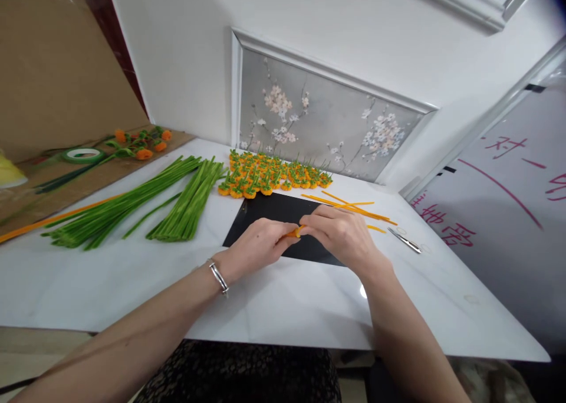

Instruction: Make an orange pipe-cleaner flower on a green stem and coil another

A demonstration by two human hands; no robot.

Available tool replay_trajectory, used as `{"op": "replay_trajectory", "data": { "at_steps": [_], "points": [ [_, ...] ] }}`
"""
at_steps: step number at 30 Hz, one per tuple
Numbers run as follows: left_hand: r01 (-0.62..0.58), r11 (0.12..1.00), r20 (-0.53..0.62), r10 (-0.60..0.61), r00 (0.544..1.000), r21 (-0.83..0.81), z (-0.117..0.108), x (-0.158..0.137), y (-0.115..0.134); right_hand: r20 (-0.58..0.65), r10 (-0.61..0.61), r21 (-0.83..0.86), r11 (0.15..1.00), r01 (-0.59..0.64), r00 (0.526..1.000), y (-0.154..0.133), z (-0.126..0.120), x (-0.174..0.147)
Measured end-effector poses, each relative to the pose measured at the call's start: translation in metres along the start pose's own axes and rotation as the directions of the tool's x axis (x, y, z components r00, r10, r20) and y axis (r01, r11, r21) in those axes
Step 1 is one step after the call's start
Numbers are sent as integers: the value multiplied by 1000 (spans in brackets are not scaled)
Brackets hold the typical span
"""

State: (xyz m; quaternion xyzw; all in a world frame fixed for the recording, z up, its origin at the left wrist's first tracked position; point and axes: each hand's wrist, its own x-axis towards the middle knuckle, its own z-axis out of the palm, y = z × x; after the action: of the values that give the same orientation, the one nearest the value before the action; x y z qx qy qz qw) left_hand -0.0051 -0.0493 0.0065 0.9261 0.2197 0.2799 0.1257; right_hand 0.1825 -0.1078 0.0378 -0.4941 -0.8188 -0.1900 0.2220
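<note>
An orange pipe cleaner point(298, 232), bent small, is pinched between my two hands above a black mat point(276, 207). My left hand point(260, 241) has its thumb and fingertips closed on one side of it. From the right, my right hand point(340, 232) grips the other side, fingers curled. The fingers cover most of the piece, so its full shape is hidden. Just beyond the mat stand many small orange pompom-like pieces with green stems point(265, 173). Loose orange pipe cleaners point(354, 207) lie to the right of them.
Two bundles of green pipe cleaners point(188, 205) lie at left. Further left, green tape point(83, 155) and finished orange flowers point(144, 154) rest on cardboard point(170, 145). Scissors point(404, 240) lie at right on the white table point(283, 302). A framed picture point(327, 108) leans behind.
</note>
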Motion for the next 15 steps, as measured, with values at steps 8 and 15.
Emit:
{"op": "replay_trajectory", "data": {
  "at_steps": [8,15],
  "points": [
    [-69,992,23,67,998,109,2,-1,-1,200,57,431,892,-140,978,19,4,6],
    [-95,991,28,92,995,97,2,-4,2,454,84,734,528,-426,887,38,14,4]
  ]
}}
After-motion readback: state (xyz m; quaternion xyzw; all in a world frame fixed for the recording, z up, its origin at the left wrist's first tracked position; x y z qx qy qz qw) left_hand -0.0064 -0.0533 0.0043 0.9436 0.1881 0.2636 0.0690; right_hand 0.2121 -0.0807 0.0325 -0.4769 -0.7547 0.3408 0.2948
